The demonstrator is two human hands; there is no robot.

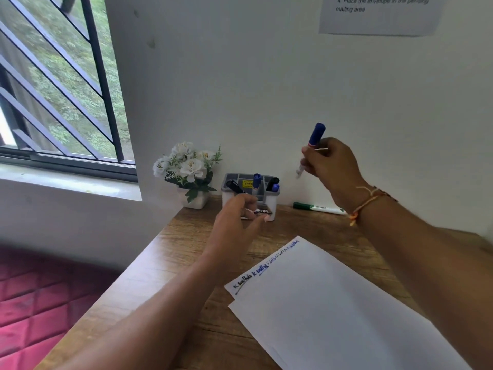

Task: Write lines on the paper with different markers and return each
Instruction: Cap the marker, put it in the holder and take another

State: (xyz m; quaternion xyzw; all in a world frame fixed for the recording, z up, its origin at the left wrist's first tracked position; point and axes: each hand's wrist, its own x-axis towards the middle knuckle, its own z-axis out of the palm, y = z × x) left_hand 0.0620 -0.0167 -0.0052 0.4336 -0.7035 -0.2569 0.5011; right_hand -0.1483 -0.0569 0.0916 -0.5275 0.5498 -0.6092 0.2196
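Several short scrawls showing along the top edge of the paper (pixel 333 311), black then blue, lying nearest on the table (pixel 186 263); most of the sheet staying blank, so judging the task well under way but far from finished. Seeming to be a second sheet peeking out beneath at about 8 o'clock.

Reaching forward at 12 o'clock from the paper, left hand (pixel 237 217) hovering just in front of the marker holder (pixel 272 200), fingers (pixel 262 217) loosely curled and partly spread, gripping nothing that can be made out.

Lifting at 2 o'clock, right hand (pixel 330 166) pinching a blue-capped marker (pixel 316 136) between thumb and curled fingers, cap pointing up, well above the table. Judging this one either just picked or heading back to the holder; not telling which.

Lying beyond at 1 o'clock, near the wall, a green marker (pixel 317 207) resting flat outside the holder, likely still needing return.

Sitting in the divided holder: a black marker (pixel 234 186) leaning at the left, a blue one (pixel 257 180) upright in the middle, a black cap and a blue cap crowding the right compartment.

Standing at 11 o'clock, a white flower pot (pixel 193 200).
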